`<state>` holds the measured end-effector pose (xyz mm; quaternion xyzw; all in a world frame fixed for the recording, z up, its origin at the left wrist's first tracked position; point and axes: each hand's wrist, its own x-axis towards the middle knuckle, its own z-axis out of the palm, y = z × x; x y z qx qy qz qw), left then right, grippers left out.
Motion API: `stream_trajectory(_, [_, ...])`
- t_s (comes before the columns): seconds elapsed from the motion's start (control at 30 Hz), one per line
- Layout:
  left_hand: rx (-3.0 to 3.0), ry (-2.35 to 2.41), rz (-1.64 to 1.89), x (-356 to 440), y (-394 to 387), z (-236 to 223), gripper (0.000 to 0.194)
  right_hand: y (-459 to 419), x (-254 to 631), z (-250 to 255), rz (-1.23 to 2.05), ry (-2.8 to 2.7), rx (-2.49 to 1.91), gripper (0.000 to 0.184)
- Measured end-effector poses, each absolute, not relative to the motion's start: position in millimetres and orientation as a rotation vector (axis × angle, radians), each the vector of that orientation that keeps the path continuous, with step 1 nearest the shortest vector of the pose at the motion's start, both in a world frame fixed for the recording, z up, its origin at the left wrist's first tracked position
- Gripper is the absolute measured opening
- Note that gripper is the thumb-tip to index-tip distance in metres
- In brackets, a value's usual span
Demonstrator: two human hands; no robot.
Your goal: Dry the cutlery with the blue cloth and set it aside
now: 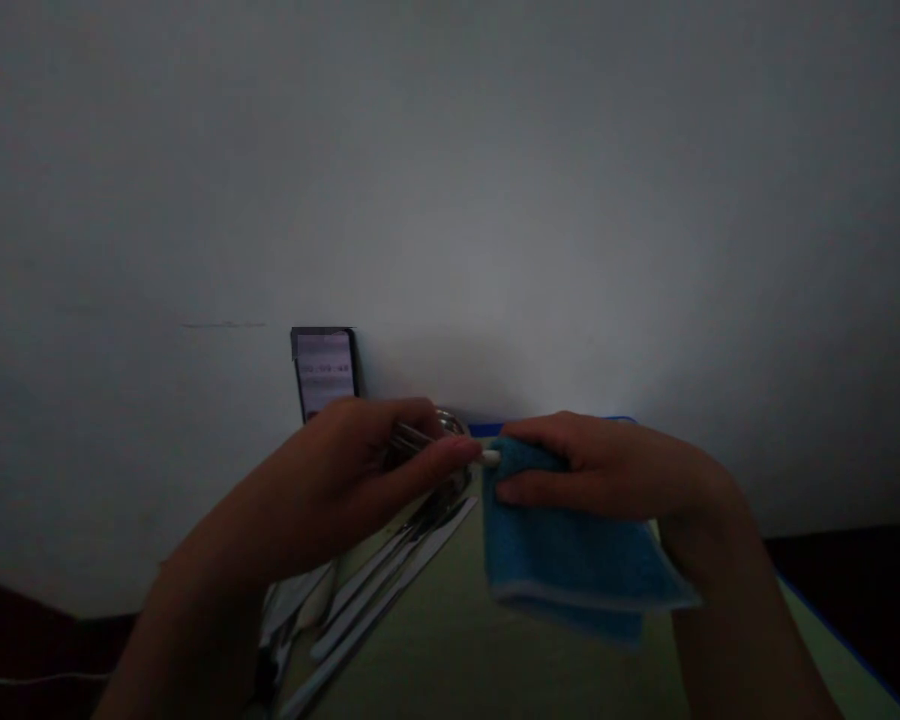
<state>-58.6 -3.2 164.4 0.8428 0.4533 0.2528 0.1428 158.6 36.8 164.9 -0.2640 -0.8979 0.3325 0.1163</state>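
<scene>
My left hand [345, 475] is closed around a piece of cutlery with a pale handle end [490, 457]. Metal shafts show behind its thumb, but I cannot make out which kind of cutlery it is. My right hand [622, 465] pinches a folded blue cloth [570, 565] between thumb and fingers. The cloth's left edge touches the pale end, and its lower folds hang over the table. Below my left hand, several knives and other cutlery with light handles [390, 605] lie slanted together. Round shiny metal [454, 425] shows just behind the left fingers.
A phone [326, 365] with a lit screen leans upright against the pale wall [450, 200]. The yellowish-green tabletop [450, 650] has a blue edge [840, 630] and meets the wall at the back. Dark areas lie at both lower sides. The light is dim.
</scene>
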Motion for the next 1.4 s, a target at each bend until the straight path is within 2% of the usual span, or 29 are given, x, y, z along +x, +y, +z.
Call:
stream_trajectory(0.1, [2.37,1.349,0.754,-58.4,-0.4,162.5,0.023,37.9,158.9,164.5,0.95,-2.619,-0.782,0.031])
stream_trajectory(0.43, [2.459,1.27,0.624,-66.6,1.8,162.0,0.024,38.3,167.8,165.0,1.187,-2.554,-0.818,0.031])
stream_trajectory(0.67, [2.597,1.278,0.708,-54.0,-6.3,162.8,0.022,37.8,163.8,165.6,1.165,-2.616,-0.737,0.032])
stream_trajectory(1.0, [2.593,1.338,0.735,-66.5,-16.2,166.7,0.032,37.3,162.1,167.1,1.219,-2.567,-0.65,0.032])
stream_trajectory(1.2, [2.554,1.448,0.752,-62.1,-13.0,170.5,0.026,36.3,162.4,168.5,1.066,-2.604,-0.725,0.032])
stream_trajectory(1.4, [2.75,1.267,0.761,-46.8,-21.9,164.1,0.027,34.2,157.8,169.9,0.964,-2.677,-0.706,0.027])
